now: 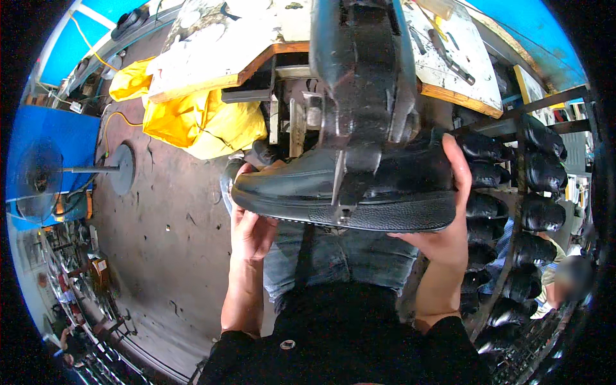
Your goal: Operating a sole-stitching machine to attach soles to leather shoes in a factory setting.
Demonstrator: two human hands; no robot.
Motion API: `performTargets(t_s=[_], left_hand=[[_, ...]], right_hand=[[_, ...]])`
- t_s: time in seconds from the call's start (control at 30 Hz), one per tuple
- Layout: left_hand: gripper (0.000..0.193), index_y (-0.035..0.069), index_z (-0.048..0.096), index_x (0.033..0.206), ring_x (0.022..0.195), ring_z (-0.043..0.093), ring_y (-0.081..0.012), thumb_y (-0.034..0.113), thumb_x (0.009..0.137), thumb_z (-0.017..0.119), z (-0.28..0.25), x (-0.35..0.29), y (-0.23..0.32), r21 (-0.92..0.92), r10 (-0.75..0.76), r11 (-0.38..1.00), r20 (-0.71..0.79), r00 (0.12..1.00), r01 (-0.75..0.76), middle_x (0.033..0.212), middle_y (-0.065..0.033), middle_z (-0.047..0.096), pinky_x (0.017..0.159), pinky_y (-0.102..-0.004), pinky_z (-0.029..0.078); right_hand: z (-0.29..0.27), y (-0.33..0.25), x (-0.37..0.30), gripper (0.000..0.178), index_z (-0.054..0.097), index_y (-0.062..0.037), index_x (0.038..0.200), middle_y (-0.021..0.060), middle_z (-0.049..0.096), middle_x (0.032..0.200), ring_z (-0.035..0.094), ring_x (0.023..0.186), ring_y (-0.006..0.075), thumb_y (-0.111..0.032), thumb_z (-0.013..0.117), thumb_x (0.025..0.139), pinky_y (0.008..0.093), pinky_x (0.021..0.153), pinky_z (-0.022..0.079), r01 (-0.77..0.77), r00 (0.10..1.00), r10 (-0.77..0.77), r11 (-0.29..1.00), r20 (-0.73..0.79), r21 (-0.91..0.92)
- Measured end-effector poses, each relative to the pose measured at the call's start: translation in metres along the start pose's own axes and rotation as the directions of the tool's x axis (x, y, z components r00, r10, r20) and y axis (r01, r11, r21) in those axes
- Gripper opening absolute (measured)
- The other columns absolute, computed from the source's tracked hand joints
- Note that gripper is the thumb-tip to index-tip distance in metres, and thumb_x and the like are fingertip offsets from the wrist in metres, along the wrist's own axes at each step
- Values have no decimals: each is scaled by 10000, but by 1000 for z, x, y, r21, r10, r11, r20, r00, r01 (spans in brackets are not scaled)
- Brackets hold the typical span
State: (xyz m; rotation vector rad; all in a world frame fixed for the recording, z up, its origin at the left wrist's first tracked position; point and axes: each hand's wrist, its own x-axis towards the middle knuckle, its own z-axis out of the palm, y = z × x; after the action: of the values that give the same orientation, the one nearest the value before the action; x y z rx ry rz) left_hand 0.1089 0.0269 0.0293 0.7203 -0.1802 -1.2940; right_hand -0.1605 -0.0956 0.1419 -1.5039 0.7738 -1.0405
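A black leather shoe (282, 186) lies sideways across the middle of the view, toe to the left and heel to the right. My left hand (250, 230) is closed around the toe end, with fingers below the sole edge. At the heel, my right hand (449, 234) wraps round the back and supports the sole from beneath. The dark head of a machine (362, 77) comes down from the top over the shoe. Its narrow metal foot (346, 202) reaches the side of the sole and hides part of the upper. The inside of the shoe is hidden.
Stained white worktables (212, 54) flank the machine; tools (449, 58) lie on the right one. A yellow sack (199, 125) hangs at the left, above a standing fan (45, 170). Racks of black shoes (542, 212) line the right, where another person (555, 279) is partly visible.
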Motion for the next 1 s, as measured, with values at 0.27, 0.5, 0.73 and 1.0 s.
performTargets(t_s=[0.27, 0.5, 0.73, 1.0], left_hand=[[722, 171, 413, 1491, 1275, 559, -289, 240, 878, 788, -17, -18, 24, 115, 414, 905, -23, 910, -409, 1397, -79, 569, 1084, -506, 454], [530, 57, 666, 1133, 1090, 672, -308, 82, 660, 905, 61, -15, -3, 745, 225, 114, 625, 747, -658, 1116, -112, 715, 1052, -529, 453], [660, 39, 634, 1247, 1127, 608, -359, 261, 682, 891, 101, -5, -34, 575, 149, 249, 772, 617, -779, 1237, -174, 635, 1053, -502, 424], [1027, 35, 390, 1522, 1483, 305, -361, 56, 592, 827, 85, 17, -73, 796, -53, 34, 605, 795, -604, 1603, -175, 324, 1211, -449, 255]], right_hand=[[20, 80, -2, 1027, 255, -70, 1551, 171, 346, 1571, 433, 1398, 311, -98, 885, 741, 447, 1131, 405, -365, 930, 352, 920, 109, 140], [38, 61, -43, 825, 413, -21, 1478, 173, 445, 1520, 435, 1399, 348, -182, 828, 783, 441, 1145, 378, 74, 959, 27, 938, 283, -338], [-6, 49, -57, 595, 543, -67, 1337, 146, 596, 1353, 565, 1255, 358, -229, 770, 812, 450, 1078, 442, 169, 961, -41, 872, 275, -460], [-105, 51, -161, 541, 552, -36, 1257, 47, 671, 1183, 622, 1086, 164, 95, 731, 763, 353, 968, 498, -241, 878, 239, 969, -414, 48]])
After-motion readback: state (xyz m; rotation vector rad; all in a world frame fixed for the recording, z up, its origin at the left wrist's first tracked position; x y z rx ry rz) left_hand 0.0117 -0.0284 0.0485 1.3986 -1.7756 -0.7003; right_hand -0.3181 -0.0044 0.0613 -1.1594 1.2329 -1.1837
